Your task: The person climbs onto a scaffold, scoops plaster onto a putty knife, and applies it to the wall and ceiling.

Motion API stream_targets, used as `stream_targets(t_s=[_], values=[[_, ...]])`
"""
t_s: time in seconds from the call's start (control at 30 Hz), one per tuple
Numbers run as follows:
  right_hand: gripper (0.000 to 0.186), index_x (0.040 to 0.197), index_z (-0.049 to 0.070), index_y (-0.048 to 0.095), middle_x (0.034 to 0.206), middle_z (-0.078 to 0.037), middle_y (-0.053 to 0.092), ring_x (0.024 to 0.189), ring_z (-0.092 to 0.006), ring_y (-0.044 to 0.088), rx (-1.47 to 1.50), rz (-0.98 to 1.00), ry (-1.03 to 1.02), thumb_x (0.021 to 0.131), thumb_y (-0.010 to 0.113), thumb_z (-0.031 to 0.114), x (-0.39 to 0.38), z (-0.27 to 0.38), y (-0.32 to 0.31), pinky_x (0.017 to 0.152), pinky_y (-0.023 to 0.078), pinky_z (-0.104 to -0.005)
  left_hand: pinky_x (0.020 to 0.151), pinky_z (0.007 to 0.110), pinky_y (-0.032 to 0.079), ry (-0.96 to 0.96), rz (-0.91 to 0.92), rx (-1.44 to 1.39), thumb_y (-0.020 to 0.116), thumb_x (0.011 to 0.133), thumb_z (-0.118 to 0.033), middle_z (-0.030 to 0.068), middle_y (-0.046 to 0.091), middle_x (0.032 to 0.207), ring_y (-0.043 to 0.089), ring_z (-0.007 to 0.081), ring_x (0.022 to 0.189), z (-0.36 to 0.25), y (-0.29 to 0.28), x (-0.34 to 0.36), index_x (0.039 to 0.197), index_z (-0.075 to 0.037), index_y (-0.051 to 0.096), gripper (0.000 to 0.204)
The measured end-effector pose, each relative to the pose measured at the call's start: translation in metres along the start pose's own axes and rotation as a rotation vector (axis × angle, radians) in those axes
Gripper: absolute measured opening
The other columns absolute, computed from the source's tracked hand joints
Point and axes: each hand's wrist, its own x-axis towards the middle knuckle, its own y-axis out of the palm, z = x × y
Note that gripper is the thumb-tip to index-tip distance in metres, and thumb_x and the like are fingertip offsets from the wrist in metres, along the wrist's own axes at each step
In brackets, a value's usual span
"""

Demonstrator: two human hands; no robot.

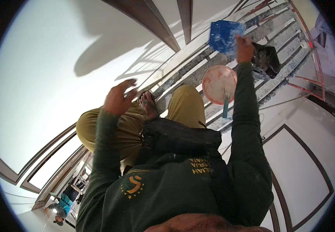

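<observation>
My right hand point(245, 48) grips a flat blue plastic scraper point(223, 34), smeared with white, at the upper right. Just behind that hand a crumpled black bag or container point(268, 60) rests on the grey, splattered slats point(214, 62). Below it lies a round pink lid or tub point(216, 79) with white residue, and a teal-handled tool point(225, 106) lies across its lower part. My left hand point(119, 96) is raised over my left leg beside the white wall point(40, 77), fingers apart and holding nothing. My sandalled foot point(148, 104) rests at the platform's edge.
A red metal scaffold frame point(322, 85) bounds the platform on the right. A white roll point(303, 44) sits near it. Dark-trimmed panels point(299, 170) show beyond at lower right. Another person point(61, 207) in teal and grey is far off at the lower left.
</observation>
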Motion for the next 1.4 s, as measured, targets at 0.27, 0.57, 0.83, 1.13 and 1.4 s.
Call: stream_targets(t_s=[0.27,0.57,0.83,1.13,1.4], values=[[0.030,0.096,-0.002,0.064,0.082,-0.005,0.063,0.076,-0.0089,0.053,0.503,0.341,0.210,0.087,0.059,0.027,-0.140,0.081,0.091,0.068,0.044,-0.0255,0.078,0.031,0.048,0.027,-0.186,-0.710,0.066,0.081,-0.030,0.0132,0.063,0.096,0.060,0.0199,0.088,-0.035,0.055,0.093,0.115,0.004,0.051,0.050],[0.038,0.087,-0.001,0.065,0.076,-0.002,0.061,0.073,-0.0075,0.051,0.529,0.628,0.207,0.086,0.060,0.036,-0.178,0.107,0.079,0.068,0.044,-0.0266,0.072,0.028,0.048,-0.102,-0.169,-0.953,0.062,0.083,-0.016,0.0053,0.062,0.088,0.057,0.0121,0.077,-0.021,0.047,0.045,0.101,0.003,0.057,0.026],[0.026,0.093,0.002,0.063,0.090,-0.016,0.063,0.084,-0.0273,0.061,0.042,0.439,-0.218,0.082,0.061,0.025,-0.219,0.001,0.027,0.074,0.047,-0.0364,0.078,0.033,0.050,0.002,-0.577,-1.347,0.057,0.087,-0.011,0.0103,0.061,0.100,0.060,0.0194,0.087,-0.034,-0.005,0.024,0.109,0.001,0.054,0.025],[0.055,0.103,-0.007,0.053,0.097,-0.027,0.058,0.091,-0.0407,0.057,-0.624,0.290,0.493,0.073,0.065,0.038,-0.254,-0.129,-0.064,0.078,0.046,-0.0455,0.081,0.041,0.052,-0.151,-0.513,-1.573,0.055,0.088,-0.021,0.0151,0.056,0.109,0.059,0.0283,0.096,-0.038,-0.020,-0.006,0.120,0.000,0.044,0.040],[0.032,0.090,-0.004,0.056,0.075,-0.016,0.060,0.071,-0.0267,0.061,-0.375,0.112,0.296,0.073,0.064,0.021,-0.269,-0.140,-0.071,0.064,0.047,-0.0391,0.082,0.045,0.051,-0.165,-0.205,-1.650,0.054,0.089,-0.021,0.0147,0.058,0.108,0.060,0.0279,0.095,-0.054,0.025,0.005,0.118,-0.001,0.047,0.036]])
